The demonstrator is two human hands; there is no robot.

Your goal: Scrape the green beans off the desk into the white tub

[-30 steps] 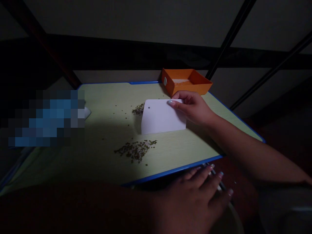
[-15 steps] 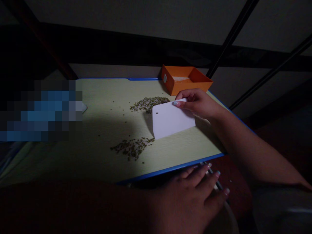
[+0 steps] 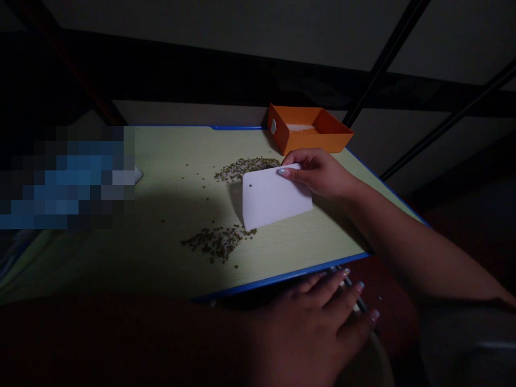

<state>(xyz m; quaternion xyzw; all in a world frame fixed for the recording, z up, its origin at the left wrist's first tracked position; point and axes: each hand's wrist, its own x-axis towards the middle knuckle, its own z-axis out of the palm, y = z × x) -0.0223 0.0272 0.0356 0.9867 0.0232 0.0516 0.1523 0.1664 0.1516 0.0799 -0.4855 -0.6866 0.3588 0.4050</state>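
Observation:
My right hand (image 3: 322, 174) grips the top edge of a white plastic scraper card (image 3: 276, 198), which stands on edge on the pale green table (image 3: 169, 215). A pile of small greenish-brown grains (image 3: 245, 167) lies just behind the card. A second pile of grains (image 3: 215, 242) sits in front of its lower left corner. My left hand (image 3: 322, 317) lies flat with its fingers spread below the table's near blue edge, resting on something dark that I cannot make out.
An orange tray (image 3: 308, 131) stands at the table's far right corner, just beyond my right hand. A blurred blue patch (image 3: 68, 183) covers the table's left side. Dark bars (image 3: 382, 59) cross the wall behind. The room is dim.
The scraper card went right, uncovering the far grain pile, then came back a little to the left. My left hand has stayed in place.

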